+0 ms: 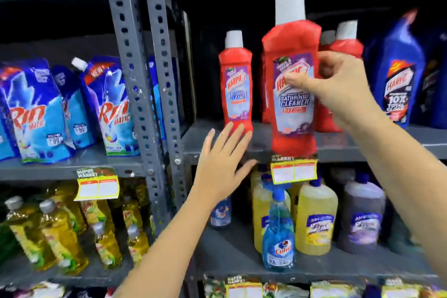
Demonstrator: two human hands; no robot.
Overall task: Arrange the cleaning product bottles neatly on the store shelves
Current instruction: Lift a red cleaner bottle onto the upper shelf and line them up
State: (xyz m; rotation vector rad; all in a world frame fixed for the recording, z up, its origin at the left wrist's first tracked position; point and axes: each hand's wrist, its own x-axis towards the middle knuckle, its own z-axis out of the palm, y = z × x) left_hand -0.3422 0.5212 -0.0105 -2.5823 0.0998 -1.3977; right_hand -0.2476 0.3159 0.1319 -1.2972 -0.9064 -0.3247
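Note:
A large red Harpic bathroom cleaner bottle (292, 116) with a white cap stands upright at the front edge of the grey metal shelf (362, 145). My right hand (338, 89) grips it from the right, thumb across the label and fingers behind. A smaller red Harpic bottle (236, 84) stands to its left on the same shelf. My left hand (222, 164) is open with fingers spread, its fingertips at that smaller bottle's base. More red bottles (348, 41) stand behind my right hand, partly hidden.
Blue Harpic bottles (399, 75) stand at the right of the shelf. Rin pouches (36, 109) fill the left bay beyond the perforated steel uprights (154, 80). Below are yellow bottles (316, 220), a blue Colin spray (278, 237) and a price tag (294, 172).

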